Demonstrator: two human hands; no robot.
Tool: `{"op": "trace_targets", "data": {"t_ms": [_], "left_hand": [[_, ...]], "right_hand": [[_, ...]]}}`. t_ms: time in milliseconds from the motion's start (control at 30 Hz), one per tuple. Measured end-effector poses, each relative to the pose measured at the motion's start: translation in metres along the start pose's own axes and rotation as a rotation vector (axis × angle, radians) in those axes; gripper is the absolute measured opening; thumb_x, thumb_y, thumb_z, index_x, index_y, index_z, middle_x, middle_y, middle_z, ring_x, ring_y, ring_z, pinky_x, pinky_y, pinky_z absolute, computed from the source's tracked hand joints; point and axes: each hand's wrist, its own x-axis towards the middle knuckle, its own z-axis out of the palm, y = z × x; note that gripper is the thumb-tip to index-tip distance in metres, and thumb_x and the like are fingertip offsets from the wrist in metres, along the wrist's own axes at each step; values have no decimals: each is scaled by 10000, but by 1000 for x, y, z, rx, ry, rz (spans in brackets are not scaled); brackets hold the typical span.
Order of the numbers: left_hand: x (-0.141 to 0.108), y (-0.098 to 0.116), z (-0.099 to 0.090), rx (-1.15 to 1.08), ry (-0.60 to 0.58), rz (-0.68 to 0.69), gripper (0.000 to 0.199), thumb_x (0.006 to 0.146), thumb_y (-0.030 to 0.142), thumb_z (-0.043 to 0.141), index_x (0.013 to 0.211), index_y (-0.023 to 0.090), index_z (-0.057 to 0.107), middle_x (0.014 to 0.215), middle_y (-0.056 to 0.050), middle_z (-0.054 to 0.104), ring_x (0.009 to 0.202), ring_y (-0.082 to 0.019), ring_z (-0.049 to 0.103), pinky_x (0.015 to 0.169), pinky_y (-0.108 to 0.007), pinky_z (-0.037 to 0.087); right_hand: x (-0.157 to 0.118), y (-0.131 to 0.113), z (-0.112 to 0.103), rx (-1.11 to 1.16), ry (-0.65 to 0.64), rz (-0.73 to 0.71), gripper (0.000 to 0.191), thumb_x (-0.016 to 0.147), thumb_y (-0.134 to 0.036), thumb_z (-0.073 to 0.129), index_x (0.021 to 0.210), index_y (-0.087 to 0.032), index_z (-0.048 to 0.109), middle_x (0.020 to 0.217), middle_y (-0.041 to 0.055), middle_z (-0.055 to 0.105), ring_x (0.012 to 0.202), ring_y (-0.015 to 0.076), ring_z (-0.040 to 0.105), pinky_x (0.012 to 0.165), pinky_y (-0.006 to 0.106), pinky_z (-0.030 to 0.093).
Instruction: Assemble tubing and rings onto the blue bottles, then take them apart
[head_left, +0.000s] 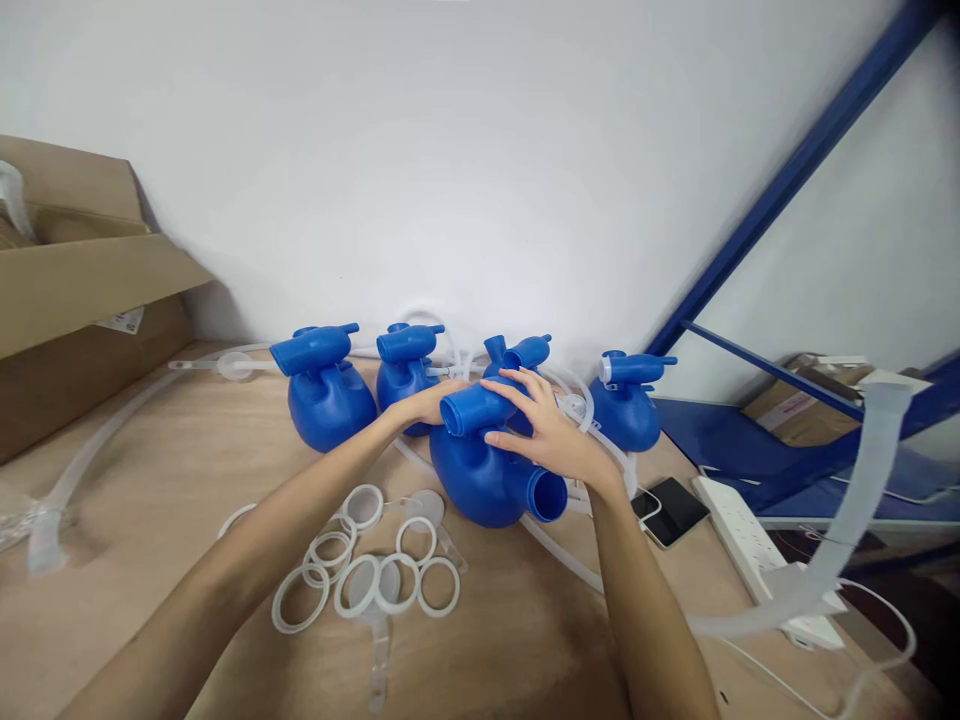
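Observation:
In front of me a blue plastic bottle (480, 475) has one open mouth facing left and another facing right. My right hand (547, 425) lies on its upper neck from the right, fingers spread over the top. My left hand (444, 402) reaches behind the same bottle at its left side; its fingertips are hidden. More blue bottles stand behind: one at the left (330, 405), one beside it (405, 375), one behind the front bottle (529, 352), and one at the right (626, 410) with a white ring on its mouth.
Several white rings (437, 613) and clear caps lie on the wooden table (285, 680). Clear tubes run behind the bottles. A cardboard box (90, 350) is at the left; a phone (673, 510), power strip (739, 530) and blue metal frame (780, 175) are at the right.

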Motion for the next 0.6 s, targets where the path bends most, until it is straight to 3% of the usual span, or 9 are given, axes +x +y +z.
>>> {"op": "trace_targets", "data": {"t_ms": [100,167,267,333,400,467,600], "left_hand": [[-13,6,-11,106,-42,-109,578,761,328,791,1298,166,655,1297,-131,717,1230,-322,643,1074,-413,497],[-34,11,-23,177,-81,-193,619,772,380,783,1333,165,632,1286,-129,710,1179,-315,657,1014,-391,517],[-80,21,-38,285,-166,-356,372,867,420,656,1117,150,714,1060,-127,745,951,-292,699,847,-375,540],[-111,30,-40,317,-284,-442,317,808,421,711,1024,191,743,941,-79,755,833,-265,703,748,-334,532],[-134,39,-33,345,-397,-515,384,688,411,810,1016,216,760,944,-68,768,807,-273,713,681,-313,521],[-146,46,-20,399,-477,-594,447,660,386,821,1070,218,762,1023,-93,772,836,-300,728,648,-316,516],[-149,47,5,472,-501,-616,360,684,238,749,1039,177,768,1063,-140,759,904,-351,735,704,-374,541]], "right_hand": [[1,-3,7,-96,103,-8,623,944,-592,674,1515,-399,513,1519,89,455,1478,345,371,1245,607,332],[1,-6,12,-156,162,-12,598,933,-560,708,1482,-387,546,1438,97,490,1385,336,458,1204,580,394],[4,-11,19,-226,230,-28,584,933,-538,721,1468,-359,569,1361,108,515,1265,319,557,1121,527,481],[7,-13,24,-286,272,-36,581,937,-563,706,1460,-339,588,1329,116,535,1195,318,604,1046,502,528],[10,-15,28,-361,314,-19,597,934,-605,687,1451,-317,607,1304,126,563,1117,325,642,955,483,560],[12,-18,32,-432,348,30,632,920,-647,679,1445,-300,619,1278,131,596,1019,323,673,846,451,572],[12,-26,38,-524,374,134,678,890,-718,665,1413,-287,644,1268,135,642,893,303,696,651,357,509]]}}
